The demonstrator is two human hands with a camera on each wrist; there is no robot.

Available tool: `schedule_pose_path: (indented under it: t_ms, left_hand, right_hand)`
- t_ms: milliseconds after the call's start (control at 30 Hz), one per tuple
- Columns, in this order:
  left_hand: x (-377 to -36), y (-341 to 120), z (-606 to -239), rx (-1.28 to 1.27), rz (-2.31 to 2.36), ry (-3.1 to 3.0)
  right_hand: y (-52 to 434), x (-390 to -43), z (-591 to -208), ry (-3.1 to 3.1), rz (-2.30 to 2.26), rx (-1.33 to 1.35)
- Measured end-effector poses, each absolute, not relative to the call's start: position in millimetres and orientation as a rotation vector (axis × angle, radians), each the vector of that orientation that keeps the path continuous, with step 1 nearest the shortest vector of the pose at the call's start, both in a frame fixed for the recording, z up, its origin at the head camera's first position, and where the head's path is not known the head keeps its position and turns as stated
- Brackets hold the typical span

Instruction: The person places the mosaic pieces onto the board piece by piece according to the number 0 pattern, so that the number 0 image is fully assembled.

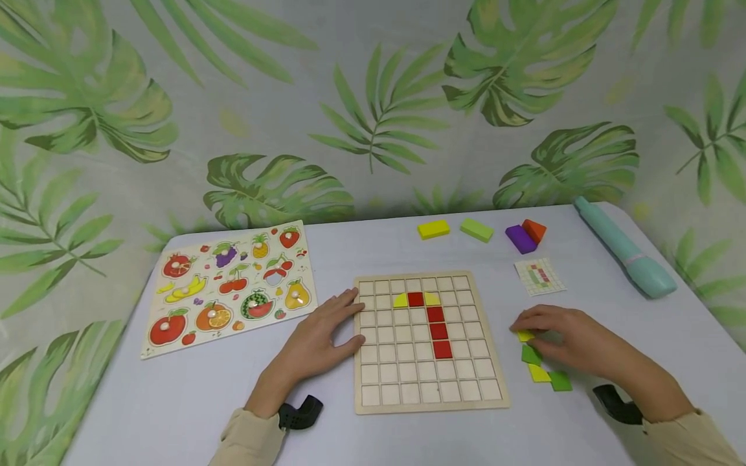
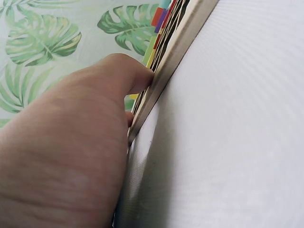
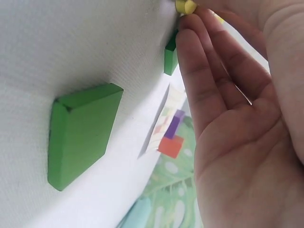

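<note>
A wooden grid board (image 1: 373,388) lies in the middle of the table, with red squares (image 1: 437,330) in a column and yellow quarter pieces (image 1: 401,300) at the top. My left hand (image 1: 344,310) lies flat on the board's left edge; its thumb (image 2: 137,78) presses against the board's side (image 2: 175,61). Right of the board, my right hand (image 1: 527,327) arches over loose tiles and pinches a yellow piece (image 1: 524,336) (image 3: 185,5) at its fingertips. Green tiles (image 1: 561,380) (image 3: 83,133) and a yellow tile (image 1: 539,373) lie beside it on the table.
A fruit peg puzzle (image 1: 227,285) lies at the left. At the back are a yellow block (image 1: 433,228), a green block (image 1: 476,229), a purple block (image 1: 520,239) and an orange block (image 1: 534,229). A pattern card (image 1: 540,276) and a teal tool (image 1: 626,255) lie at the right.
</note>
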State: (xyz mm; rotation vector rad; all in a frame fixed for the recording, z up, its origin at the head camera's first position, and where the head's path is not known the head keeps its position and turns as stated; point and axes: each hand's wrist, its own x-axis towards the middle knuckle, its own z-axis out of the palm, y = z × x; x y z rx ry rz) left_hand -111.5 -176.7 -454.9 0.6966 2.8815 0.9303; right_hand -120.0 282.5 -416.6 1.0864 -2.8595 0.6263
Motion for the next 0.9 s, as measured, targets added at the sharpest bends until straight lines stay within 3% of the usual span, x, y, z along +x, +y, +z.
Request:
schedule_pose_path:
  t_ms: [900]
  left_hand:
    - [-110,-177,-455,0.701,0.937,2.895]
  right_hand:
    - [266,-128,-411,-3.025,0.678,1.089]
